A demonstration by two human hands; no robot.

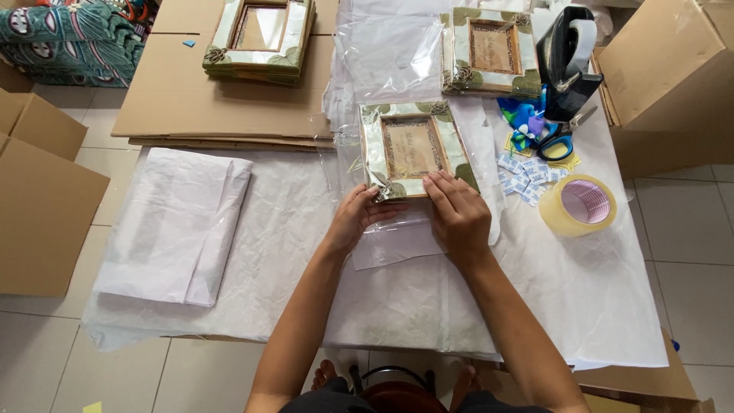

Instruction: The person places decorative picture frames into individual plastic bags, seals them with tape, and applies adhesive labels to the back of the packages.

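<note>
Main risk, as I judge it: the clear plastic bag is thin and slack, so a frame corner could snag or tear the film, esp. w/ the raised leaf ornaments at the corners catching the edge; it could also bunch up under the fingers and leave the picture frame sitting crooked in the sleeve. A second risk is the frame skidding away from the hands on the loose white wrapping paper, since that sheet is wrinkled and not pinned down. Grip: the left hand is pinched on the frame's near-left corner, fingers curled tight, thumb side on the film there; looks clamped on frame + plastic together, tho exactly how much film is caught I can't tell. The right hand lies flat and spread, fingers apart, pressing down on the frame's near-right edge, not closed round anything. The frame sits just beyond both hands, touching them, lying flat, green-and-cream border w/ a brown centre panel. Further off past the hands: another frame and a stack of frames on flattened cardboard. To the right-hand side, well apart: tape roll, black tape dispenser, blue scissors, small white packets. To the left-hand side: folded white paper.
</note>
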